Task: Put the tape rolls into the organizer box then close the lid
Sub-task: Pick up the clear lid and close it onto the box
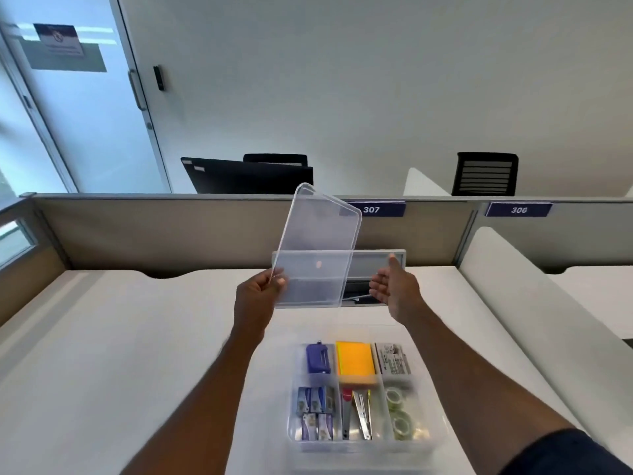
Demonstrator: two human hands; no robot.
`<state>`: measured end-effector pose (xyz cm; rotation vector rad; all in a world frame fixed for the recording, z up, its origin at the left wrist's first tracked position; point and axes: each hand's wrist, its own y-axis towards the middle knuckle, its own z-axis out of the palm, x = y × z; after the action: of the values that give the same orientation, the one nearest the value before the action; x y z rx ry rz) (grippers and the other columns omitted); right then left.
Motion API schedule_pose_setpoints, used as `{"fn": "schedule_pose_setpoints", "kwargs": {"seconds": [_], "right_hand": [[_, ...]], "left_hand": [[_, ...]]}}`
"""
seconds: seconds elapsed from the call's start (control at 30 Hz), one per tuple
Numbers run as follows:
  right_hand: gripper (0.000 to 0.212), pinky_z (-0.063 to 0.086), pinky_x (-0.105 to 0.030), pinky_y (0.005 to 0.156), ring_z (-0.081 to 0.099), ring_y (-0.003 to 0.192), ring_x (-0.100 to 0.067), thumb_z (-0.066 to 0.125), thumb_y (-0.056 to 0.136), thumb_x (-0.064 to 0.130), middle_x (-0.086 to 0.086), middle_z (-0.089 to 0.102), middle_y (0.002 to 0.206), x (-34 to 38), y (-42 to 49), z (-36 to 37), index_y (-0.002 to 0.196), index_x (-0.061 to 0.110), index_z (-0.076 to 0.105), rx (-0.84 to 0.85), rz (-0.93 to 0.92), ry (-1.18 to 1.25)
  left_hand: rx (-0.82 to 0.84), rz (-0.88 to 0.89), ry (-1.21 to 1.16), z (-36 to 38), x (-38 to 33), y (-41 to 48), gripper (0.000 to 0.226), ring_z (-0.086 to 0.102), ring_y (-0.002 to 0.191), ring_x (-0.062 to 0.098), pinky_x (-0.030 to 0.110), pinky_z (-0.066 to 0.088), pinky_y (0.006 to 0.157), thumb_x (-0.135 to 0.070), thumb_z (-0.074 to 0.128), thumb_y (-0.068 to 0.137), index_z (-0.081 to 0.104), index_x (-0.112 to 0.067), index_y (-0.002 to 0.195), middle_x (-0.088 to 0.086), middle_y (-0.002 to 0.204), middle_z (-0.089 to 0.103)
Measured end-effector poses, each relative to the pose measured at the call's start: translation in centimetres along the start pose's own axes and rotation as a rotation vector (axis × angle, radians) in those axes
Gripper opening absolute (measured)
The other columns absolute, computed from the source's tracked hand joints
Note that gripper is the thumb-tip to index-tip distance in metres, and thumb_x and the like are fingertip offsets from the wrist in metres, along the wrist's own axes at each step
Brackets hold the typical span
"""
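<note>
- Tape rolls point(399, 414): two clear rolls, lying one behind the other in the near-right compartment of the organizer box point(359, 447); the loading step appears complete.
- Organizer box: open, resting on the white desk point(137, 337) just in front of the person; its long axis runs left to right across the view. Other compartments hold a blue punch point(318, 358), orange sticky notes point(355, 363), staple boxes point(315, 413) and metal staple removers point(356, 414).
- Lid point(317, 250): clear plastic, held in the air above and beyond the box, well apart from it. It stands nearly upright, tilted, its long axis running from near-low to far-high and leaning rightward at the top; its broad face is turned toward the camera.
- Left hand point(262, 291): fingers and thumb pinched together on the lid's lower left edge, carrying it alone.
- Right hand point(394, 286): fingers spread apart, palm turned inward, near the lid's right side but not touching it.
- Step in hand, as judged: closing the lid. The next move calls for the right hand to take the free edge, the lid to be laid flat with its long axis turned to match the box, lowered onto the rim and pressed down evenly.
</note>
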<state>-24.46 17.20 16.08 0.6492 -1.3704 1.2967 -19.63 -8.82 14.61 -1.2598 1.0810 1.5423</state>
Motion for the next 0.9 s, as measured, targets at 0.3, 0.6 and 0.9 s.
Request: {"fn": "schedule_pose_setpoints", "kwargs": {"seconds": [0.3, 0.6, 0.9], "right_hand": [[0.086, 0.053, -0.04, 0.083, 0.06, 0.104, -0.034, 0.04, 0.081, 0.075, -0.024, 0.059, 0.113, 3.3, 1.9, -3.9, 0.119, -0.002, 0.048, 0.3, 0.1, 0.449], [0.053, 0.061, -0.028, 0.053, 0.073, 0.066, -0.025, 0.059, 0.083, -0.001, -0.018, 0.073, 0.089, 0.5, 2.2, -10.3, 0.132, -0.01, 0.042, 0.335, 0.279, 0.037], [0.069, 0.061, -0.036, 0.055, 0.07, 0.079, -0.036, 0.041, 0.092, -0.011, -0.022, 0.072, 0.097, -4.5, 1.6, -13.0, 0.148, 0.019, 0.015, 0.183, 0.419, -0.154]], "left_hand": [[0.035, 0.622, 0.737, 6.0, -2.0, -1.9, 0.022, 0.066, 0.062, 0.016, 0.028, 0.053, 0.058, -0.02, 0.06, 0.091, 0.07, -0.02, 0.111, 0.007, 0.084, 0.076], [0.457, 0.497, 0.999, 6.0, 1.8, -4.0, 0.046, 0.061, 0.111, 0.013, 0.026, 0.051, 0.088, -0.053, 0.063, 0.082, 0.062, -0.028, 0.121, -0.004, 0.122, 0.067], [0.117, -0.467, 0.73, 1.8, 6.4, -5.2, 0.051, 0.066, 0.089, 0.033, 0.045, 0.053, 0.091, -0.043, 0.061, 0.089, 0.06, 0.006, 0.106, 0.028, 0.109, 0.066]]}}
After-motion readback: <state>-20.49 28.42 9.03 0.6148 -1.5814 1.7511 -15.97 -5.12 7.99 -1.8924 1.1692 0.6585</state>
